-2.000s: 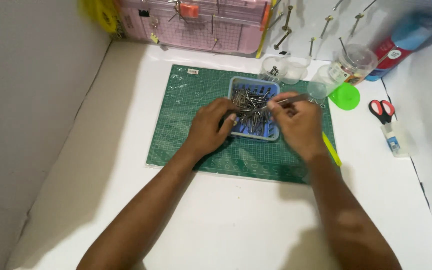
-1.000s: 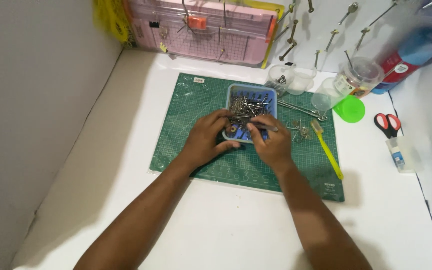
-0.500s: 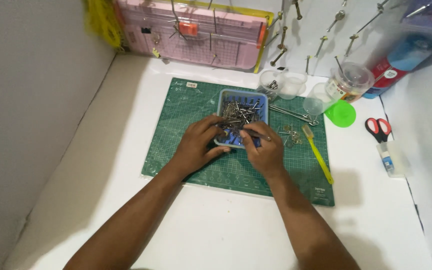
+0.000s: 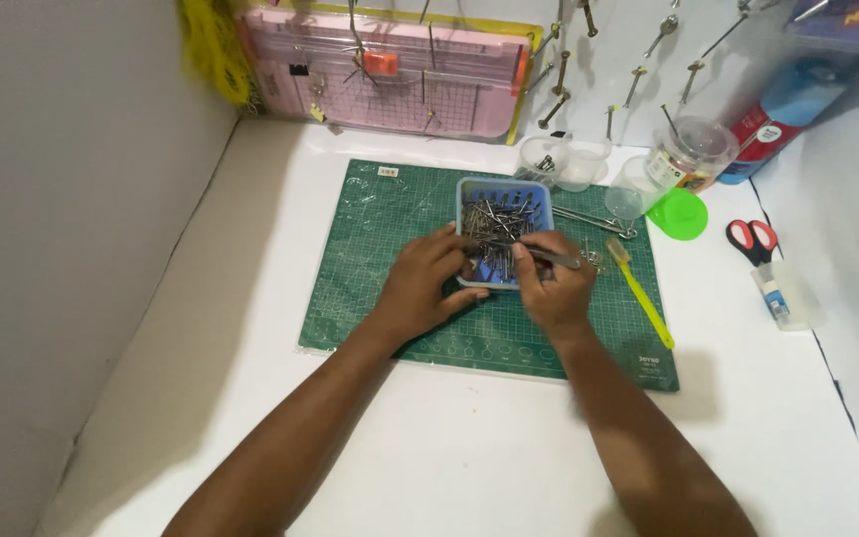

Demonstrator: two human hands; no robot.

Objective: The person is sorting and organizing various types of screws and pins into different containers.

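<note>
The blue tray (image 4: pixel 538 189) of screws sits on the green mat (image 4: pixel 380 249). The left hand (image 4: pixel 428 283) rests open against its side, keeping it in place. The right hand (image 4: pixel 555 283) pinches a thin metal tool (image 4: pixel 546 256) over the screws to pick at them.

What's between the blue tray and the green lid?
Head view: long metal tools on the green mat lie between the blue tray and green lid.

Red-and-blue labelled container (image 4: pixel 782 114) at far right; labelled clear jar (image 4: pixel 686 154) beside.
</note>
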